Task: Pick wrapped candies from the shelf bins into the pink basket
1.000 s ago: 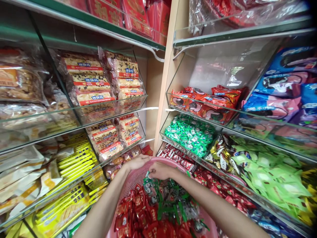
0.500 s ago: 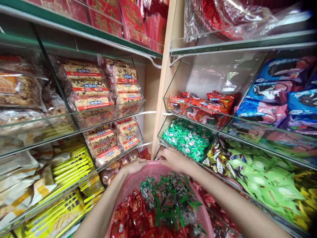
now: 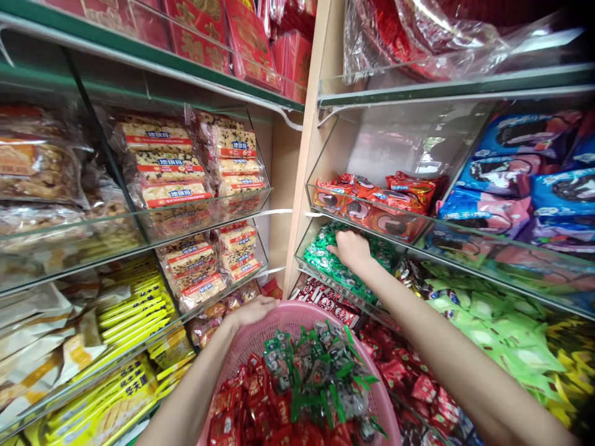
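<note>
A pink plastic basket (image 3: 304, 311) full of wrapped candies is low in the middle of the view. My left hand (image 3: 255, 311) is closed over its far left rim. Inside it lie red-wrapped candies (image 3: 251, 396) and, to their right, clear-and-green-wrapped candies (image 3: 320, 365). My right hand (image 3: 351, 249) reaches into a glass bin of green-wrapped candies (image 3: 320, 251). Its fingers curl down among the candies, and their tips are hidden.
A glass shelf edge (image 3: 385, 230) with red snack packets (image 3: 367, 195) runs just above my right hand. Below the bin are red-and-white packets (image 3: 320, 296) and red candies (image 3: 413, 378). Light green packets (image 3: 488, 328) lie right; wrapped pastry bars (image 3: 171, 161) stand left.
My right hand has moved from beside the basket's far rim up and right into the green candy bin. My left hand and the basket have stayed in place.
</note>
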The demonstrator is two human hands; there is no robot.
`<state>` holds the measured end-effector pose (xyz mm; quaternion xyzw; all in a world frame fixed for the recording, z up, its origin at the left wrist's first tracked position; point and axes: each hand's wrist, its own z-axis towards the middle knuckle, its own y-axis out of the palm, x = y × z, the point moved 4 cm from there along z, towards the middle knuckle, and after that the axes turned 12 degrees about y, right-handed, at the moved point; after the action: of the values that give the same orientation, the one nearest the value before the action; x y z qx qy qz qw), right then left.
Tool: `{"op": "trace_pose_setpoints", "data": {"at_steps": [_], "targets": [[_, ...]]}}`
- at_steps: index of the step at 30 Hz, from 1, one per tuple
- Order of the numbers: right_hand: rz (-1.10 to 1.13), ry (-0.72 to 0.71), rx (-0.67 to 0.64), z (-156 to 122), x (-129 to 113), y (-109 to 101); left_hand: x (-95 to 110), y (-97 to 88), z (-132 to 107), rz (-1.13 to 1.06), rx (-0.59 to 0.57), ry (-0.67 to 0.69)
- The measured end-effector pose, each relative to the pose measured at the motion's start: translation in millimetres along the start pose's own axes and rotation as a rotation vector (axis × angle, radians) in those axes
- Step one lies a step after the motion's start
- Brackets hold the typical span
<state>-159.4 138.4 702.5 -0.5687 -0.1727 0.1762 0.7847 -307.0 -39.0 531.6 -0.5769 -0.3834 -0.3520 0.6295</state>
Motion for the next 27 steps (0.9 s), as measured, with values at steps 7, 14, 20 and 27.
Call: {"op": "trace_pose_setpoints", "data": {"at_steps": [7, 14, 20, 27], "targets": [[0.001, -0.014, 0.034, -1, -5, 2, 8, -0.4, -3, 0.002, -0.018, -0.021], [0.077, 0.047, -0.017, 4, 3, 5, 9, 1.0, -3, -0.005, -0.019, -0.034], [0.123, 0.072, 0.028, 4, 9, -6, 6, 3.1, -2, -0.004, -0.030, -0.024], [0.321, -0.141, 0.012, -35, 1, -21, -2, 1.2, 2, 0.012, -0.023, 0.012]]}}
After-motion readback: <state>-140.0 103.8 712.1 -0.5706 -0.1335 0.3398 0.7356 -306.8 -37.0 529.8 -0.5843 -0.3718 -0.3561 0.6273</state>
